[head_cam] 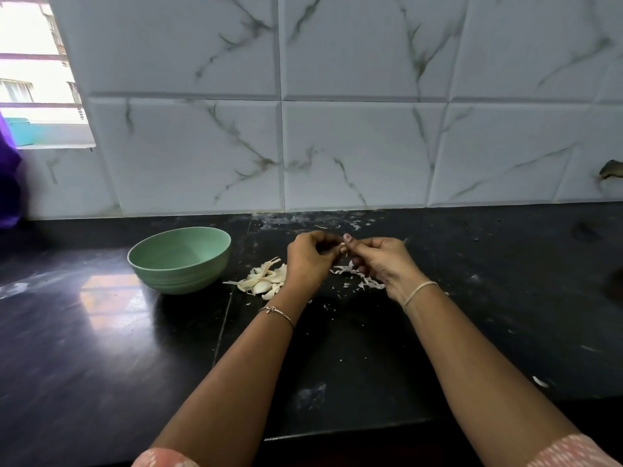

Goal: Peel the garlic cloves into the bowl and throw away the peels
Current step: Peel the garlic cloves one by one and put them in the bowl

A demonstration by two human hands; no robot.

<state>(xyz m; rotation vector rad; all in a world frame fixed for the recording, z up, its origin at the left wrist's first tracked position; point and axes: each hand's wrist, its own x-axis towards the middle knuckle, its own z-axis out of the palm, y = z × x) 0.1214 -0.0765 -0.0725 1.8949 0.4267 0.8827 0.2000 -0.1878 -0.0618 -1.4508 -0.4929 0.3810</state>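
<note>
My left hand [308, 261] and my right hand [381, 261] meet above the black counter, both pinching one small garlic clove [343, 246] between their fingertips. Most of the clove is hidden by the fingers. A pile of unpeeled garlic cloves [264, 281] lies on the counter just left of my left wrist. Thin white peels [365, 281] are scattered under and beside my right hand. A pale green bowl [161, 264] stands to the left of the pile, and its visible inside looks bare.
The black counter [101, 332] ends at a marble-tiled wall [337, 146] close behind the hands. A window opening [37, 79] is at the far left, with something purple [8, 183] beside it. Peel flecks dot the counter, one [540, 381] at the right front.
</note>
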